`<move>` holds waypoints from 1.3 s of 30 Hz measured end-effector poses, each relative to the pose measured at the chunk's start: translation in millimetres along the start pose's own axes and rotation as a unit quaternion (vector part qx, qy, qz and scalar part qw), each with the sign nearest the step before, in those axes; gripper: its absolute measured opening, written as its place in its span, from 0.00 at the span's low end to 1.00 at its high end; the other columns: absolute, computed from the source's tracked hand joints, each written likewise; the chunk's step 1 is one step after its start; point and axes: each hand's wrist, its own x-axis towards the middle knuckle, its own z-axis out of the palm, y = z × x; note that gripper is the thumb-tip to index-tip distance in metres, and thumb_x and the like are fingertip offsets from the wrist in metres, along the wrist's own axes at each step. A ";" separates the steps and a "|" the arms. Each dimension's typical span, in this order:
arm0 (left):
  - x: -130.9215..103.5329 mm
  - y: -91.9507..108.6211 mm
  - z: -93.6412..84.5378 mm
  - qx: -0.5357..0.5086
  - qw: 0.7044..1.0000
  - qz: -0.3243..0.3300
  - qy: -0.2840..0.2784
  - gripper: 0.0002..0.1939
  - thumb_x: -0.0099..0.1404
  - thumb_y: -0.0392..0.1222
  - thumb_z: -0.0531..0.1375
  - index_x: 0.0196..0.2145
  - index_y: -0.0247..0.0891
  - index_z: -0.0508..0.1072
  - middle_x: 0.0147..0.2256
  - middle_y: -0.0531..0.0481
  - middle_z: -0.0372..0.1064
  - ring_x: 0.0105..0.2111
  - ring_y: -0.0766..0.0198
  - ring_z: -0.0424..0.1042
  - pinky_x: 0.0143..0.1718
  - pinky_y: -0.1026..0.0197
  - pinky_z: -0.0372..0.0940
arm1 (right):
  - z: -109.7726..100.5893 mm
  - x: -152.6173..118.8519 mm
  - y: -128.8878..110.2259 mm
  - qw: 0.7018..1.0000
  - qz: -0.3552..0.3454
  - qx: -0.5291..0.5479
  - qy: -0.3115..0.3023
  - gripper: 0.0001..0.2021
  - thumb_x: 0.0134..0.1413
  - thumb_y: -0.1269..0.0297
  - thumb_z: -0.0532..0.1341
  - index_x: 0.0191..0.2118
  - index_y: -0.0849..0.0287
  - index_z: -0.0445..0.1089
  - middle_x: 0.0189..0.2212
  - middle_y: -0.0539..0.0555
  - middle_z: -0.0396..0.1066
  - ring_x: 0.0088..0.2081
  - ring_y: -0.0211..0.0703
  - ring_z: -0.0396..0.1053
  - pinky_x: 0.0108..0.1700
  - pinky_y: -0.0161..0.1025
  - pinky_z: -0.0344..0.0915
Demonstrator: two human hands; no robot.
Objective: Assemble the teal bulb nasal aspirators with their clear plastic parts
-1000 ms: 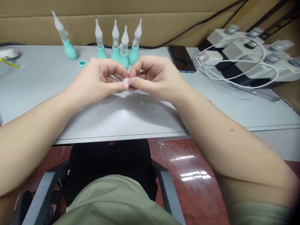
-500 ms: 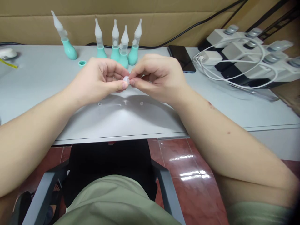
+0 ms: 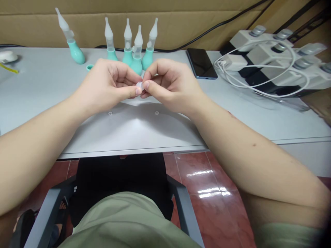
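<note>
Table is carrying both forearms; left hand and right hand are meeting above it, fingers curled, thumb and forefinger tips of each pinching small clear cap between them, teal aspirators standing just behind.

A grey worktop stands against a cardboard wall, above glossy red floor tiles and a grey chair.
</note>
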 end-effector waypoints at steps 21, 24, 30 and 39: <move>-1.8 5.1 3.9 0.006 0.999 -0.033 0.027 0.06 0.65 0.33 0.81 0.40 0.37 0.91 0.42 0.42 0.90 0.43 0.49 0.87 0.58 0.42 0.84 | -6.1 -2.5 2.9 0.990 -0.038 -0.133 0.015 0.12 0.78 0.56 0.77 0.40 0.50 0.80 0.40 0.54 0.80 0.41 0.50 0.78 0.45 0.47 0.78; -1.5 4.6 4.5 -0.010 0.999 -0.028 0.029 0.07 0.66 0.33 0.82 0.40 0.37 0.92 0.42 0.42 0.90 0.43 0.49 0.88 0.57 0.41 0.84 | -4.0 -1.7 6.5 0.993 -0.022 -0.115 0.016 0.13 0.77 0.53 0.78 0.40 0.50 0.80 0.39 0.53 0.81 0.39 0.48 0.78 0.41 0.44 0.77; -1.0 5.1 2.1 -0.031 0.998 -0.023 0.041 0.07 0.66 0.32 0.81 0.39 0.41 0.91 0.37 0.48 0.88 0.36 0.56 0.86 0.50 0.45 0.85 | -4.6 -0.5 0.1 0.993 -0.059 -0.095 0.042 0.12 0.72 0.54 0.81 0.39 0.50 0.83 0.40 0.53 0.82 0.41 0.46 0.79 0.48 0.43 0.81; -3.1 6.3 0.8 -0.031 0.999 -0.009 0.026 0.06 0.67 0.33 0.81 0.38 0.41 0.92 0.39 0.50 0.89 0.41 0.55 0.90 0.52 0.47 0.88 | -2.4 3.7 -5.9 0.995 0.007 0.094 0.012 0.19 0.56 0.51 0.92 0.36 0.54 0.86 0.34 0.51 0.84 0.35 0.42 0.82 0.41 0.39 0.82</move>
